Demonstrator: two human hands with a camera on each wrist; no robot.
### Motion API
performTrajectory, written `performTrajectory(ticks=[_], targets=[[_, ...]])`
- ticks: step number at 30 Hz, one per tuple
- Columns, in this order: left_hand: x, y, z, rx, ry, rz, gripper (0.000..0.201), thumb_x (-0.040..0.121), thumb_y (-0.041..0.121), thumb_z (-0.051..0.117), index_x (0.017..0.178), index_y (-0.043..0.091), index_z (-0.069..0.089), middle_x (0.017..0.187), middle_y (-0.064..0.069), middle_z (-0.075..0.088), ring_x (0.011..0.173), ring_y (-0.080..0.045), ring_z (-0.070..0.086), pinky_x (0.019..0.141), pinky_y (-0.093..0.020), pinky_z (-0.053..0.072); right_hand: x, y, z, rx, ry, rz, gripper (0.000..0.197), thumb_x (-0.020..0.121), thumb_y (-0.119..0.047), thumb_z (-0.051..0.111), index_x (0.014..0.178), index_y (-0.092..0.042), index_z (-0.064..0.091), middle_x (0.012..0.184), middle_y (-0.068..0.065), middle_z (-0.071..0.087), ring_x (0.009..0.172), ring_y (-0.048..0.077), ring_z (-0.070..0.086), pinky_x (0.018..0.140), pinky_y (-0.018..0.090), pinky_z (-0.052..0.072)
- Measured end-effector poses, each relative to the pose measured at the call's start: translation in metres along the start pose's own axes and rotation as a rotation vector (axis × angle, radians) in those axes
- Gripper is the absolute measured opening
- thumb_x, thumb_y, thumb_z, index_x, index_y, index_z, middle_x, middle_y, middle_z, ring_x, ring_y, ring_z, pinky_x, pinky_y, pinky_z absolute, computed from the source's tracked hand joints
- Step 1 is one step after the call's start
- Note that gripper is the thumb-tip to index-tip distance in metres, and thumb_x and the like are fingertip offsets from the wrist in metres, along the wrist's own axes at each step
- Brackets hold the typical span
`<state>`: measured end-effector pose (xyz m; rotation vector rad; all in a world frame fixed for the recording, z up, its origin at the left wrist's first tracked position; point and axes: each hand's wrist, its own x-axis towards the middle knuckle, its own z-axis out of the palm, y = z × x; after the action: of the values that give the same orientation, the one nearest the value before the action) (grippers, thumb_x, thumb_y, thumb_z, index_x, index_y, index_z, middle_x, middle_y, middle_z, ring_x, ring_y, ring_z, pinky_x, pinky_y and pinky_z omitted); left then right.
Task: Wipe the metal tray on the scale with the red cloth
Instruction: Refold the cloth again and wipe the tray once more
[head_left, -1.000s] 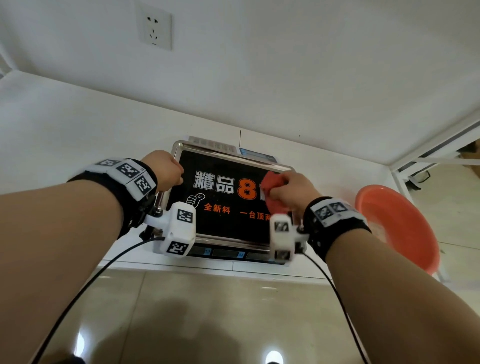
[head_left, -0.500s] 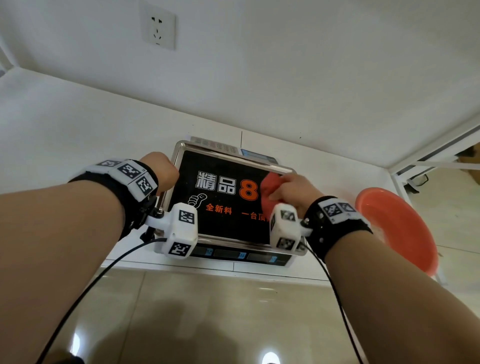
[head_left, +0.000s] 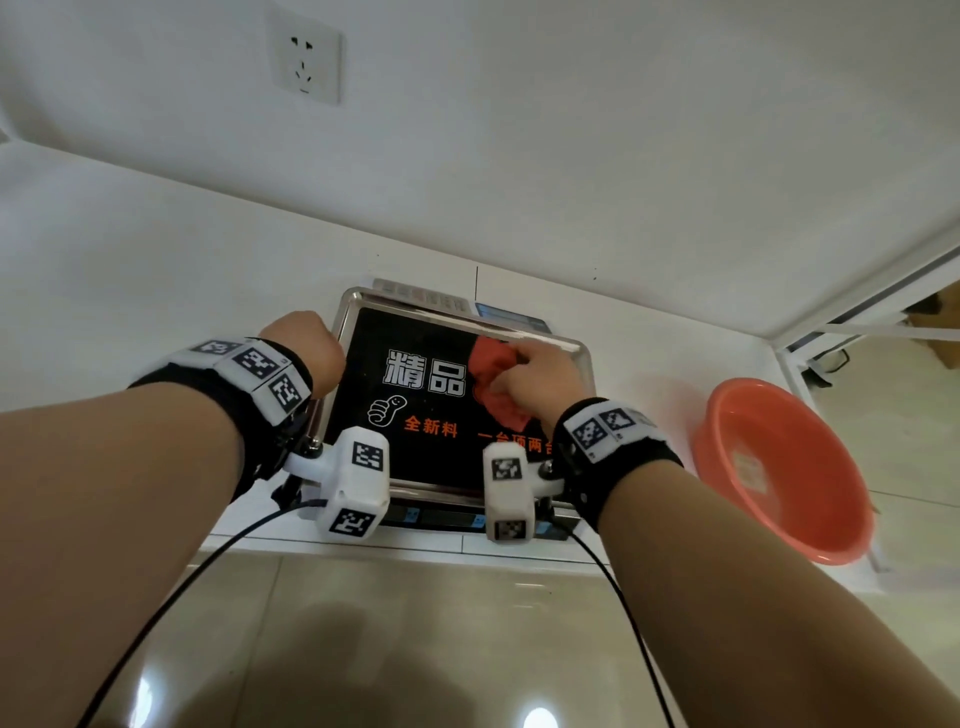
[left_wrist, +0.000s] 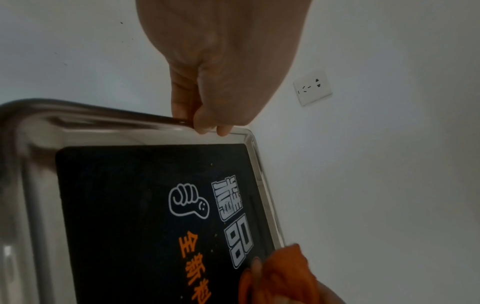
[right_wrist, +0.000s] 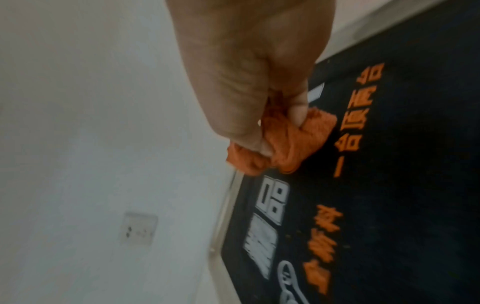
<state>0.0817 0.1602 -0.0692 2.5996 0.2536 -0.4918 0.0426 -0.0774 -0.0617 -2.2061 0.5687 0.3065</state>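
The metal tray (head_left: 347, 317) sits on the scale (head_left: 441, 517) at the counter's edge, its floor covered by a black sticker with white and orange lettering. My left hand (head_left: 306, 349) pinches the tray's left rim (left_wrist: 145, 121) between thumb and fingers. My right hand (head_left: 540, 382) grips the bunched red cloth (head_left: 491, 364) and presses it on the tray's far right part, close to the back rim. In the right wrist view the red cloth (right_wrist: 283, 148) bulges out under my curled fingers (right_wrist: 298, 111). The same cloth (left_wrist: 283, 273) shows at the bottom of the left wrist view.
An orange plastic basin (head_left: 779, 467) stands on the counter to the right of the scale. The white wall behind carries a power socket (head_left: 306, 57). Glossy floor tiles (head_left: 415, 649) lie below the counter edge. A white frame (head_left: 857, 312) runs off to the right.
My right hand has pushed the red cloth away from me, from the tray's middle right toward its back rim. The left hand has stayed on the left rim.
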Motion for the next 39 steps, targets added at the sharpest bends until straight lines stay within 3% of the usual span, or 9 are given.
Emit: performTrajectory(ticks=[3, 6, 10, 14, 18, 21, 29, 33, 39], targets=[[-0.002, -0.003, 0.001, -0.011, 0.069, -0.025, 0.026, 0.086, 0.002, 0.051, 0.106, -0.003, 0.067, 0.109, -0.02, 0.068, 0.103, -0.036, 0.064, 0.083, -0.034, 0.05, 0.01, -0.001, -0.019, -0.002, 0.205, 0.007, 0.021, 0.074, -0.01, 0.046, 0.079, -0.015, 0.066, 0.068, 0.011, 0.07, 0.06, 0.031, 0.068, 0.052, 0.038, 0.054], [-0.005, -0.004, -0.001, 0.0, 0.046, -0.021, 0.026, 0.086, 0.003, 0.053, 0.107, -0.002, 0.067, 0.11, -0.019, 0.069, 0.103, -0.035, 0.064, 0.084, -0.034, 0.05, 0.024, 0.01, -0.037, -0.194, 0.357, 0.048, 0.029, 0.081, -0.03, 0.046, 0.088, -0.011, 0.066, 0.084, 0.014, 0.072, 0.079, 0.036, 0.07, 0.072, 0.047, 0.061], [-0.001, -0.005, -0.001, 0.032, 0.029, 0.014, 0.026, 0.084, 0.004, 0.053, 0.102, 0.001, 0.071, 0.105, -0.017, 0.07, 0.099, -0.032, 0.066, 0.082, -0.032, 0.051, 0.022, 0.012, -0.031, -0.374, 0.39, 0.097, 0.027, 0.092, -0.029, 0.048, 0.096, -0.008, 0.065, 0.104, 0.019, 0.07, 0.1, 0.038, 0.064, 0.084, 0.038, 0.054], [0.0, -0.002, 0.0, 0.041, 0.035, 0.016, 0.025, 0.085, 0.004, 0.051, 0.1, -0.002, 0.07, 0.104, -0.019, 0.07, 0.098, -0.034, 0.066, 0.08, -0.031, 0.05, 0.007, -0.011, 0.006, -0.444, 0.216, -0.101, 0.017, 0.086, -0.014, 0.051, 0.082, -0.024, 0.064, 0.09, 0.004, 0.07, 0.084, 0.026, 0.066, 0.079, 0.031, 0.052], [0.002, -0.004, -0.003, 0.028, -0.009, 0.007, 0.025, 0.082, 0.002, 0.052, 0.098, -0.002, 0.071, 0.101, -0.02, 0.07, 0.095, -0.034, 0.066, 0.073, -0.03, 0.048, 0.001, -0.034, 0.034, -0.112, 0.005, -0.12, 0.021, 0.068, -0.007, 0.057, 0.076, -0.022, 0.07, 0.079, 0.006, 0.075, 0.08, 0.029, 0.074, 0.075, 0.043, 0.062], [0.002, -0.008, -0.005, -0.01, -0.047, 0.019, 0.026, 0.081, 0.003, 0.053, 0.098, -0.002, 0.072, 0.099, -0.018, 0.071, 0.093, -0.033, 0.067, 0.073, -0.03, 0.049, 0.015, -0.036, 0.01, -0.015, 0.147, -0.089, 0.019, 0.066, -0.018, 0.053, 0.078, -0.02, 0.067, 0.078, 0.009, 0.075, 0.077, 0.033, 0.074, 0.072, 0.048, 0.063], [0.002, -0.011, -0.008, -0.075, -0.04, 0.055, 0.026, 0.083, 0.002, 0.057, 0.106, -0.004, 0.068, 0.107, -0.021, 0.069, 0.099, -0.035, 0.066, 0.089, -0.04, 0.055, 0.031, 0.017, -0.033, -0.439, 0.43, 0.105, 0.038, 0.096, -0.037, 0.045, 0.085, -0.004, 0.061, 0.094, 0.018, 0.07, 0.09, 0.037, 0.066, 0.068, 0.031, 0.044], [-0.001, -0.01, -0.01, -0.032, -0.007, 0.065, 0.027, 0.085, 0.005, 0.058, 0.109, -0.001, 0.066, 0.112, -0.017, 0.067, 0.102, -0.034, 0.065, 0.088, -0.036, 0.053, 0.03, -0.019, 0.005, -0.504, 0.319, -0.073, 0.024, 0.097, -0.025, 0.047, 0.079, -0.017, 0.06, 0.087, 0.008, 0.066, 0.083, 0.028, 0.065, 0.069, 0.031, 0.05], [-0.003, -0.01, -0.012, -0.09, -0.03, 0.041, 0.029, 0.085, 0.006, 0.06, 0.112, -0.001, 0.066, 0.114, -0.018, 0.067, 0.105, -0.034, 0.064, 0.092, -0.037, 0.052, 0.023, -0.06, 0.056, -0.467, 0.033, -0.304, 0.023, 0.084, -0.006, 0.057, 0.097, -0.019, 0.072, 0.097, 0.004, 0.073, 0.094, 0.022, 0.068, 0.085, 0.033, 0.055]])
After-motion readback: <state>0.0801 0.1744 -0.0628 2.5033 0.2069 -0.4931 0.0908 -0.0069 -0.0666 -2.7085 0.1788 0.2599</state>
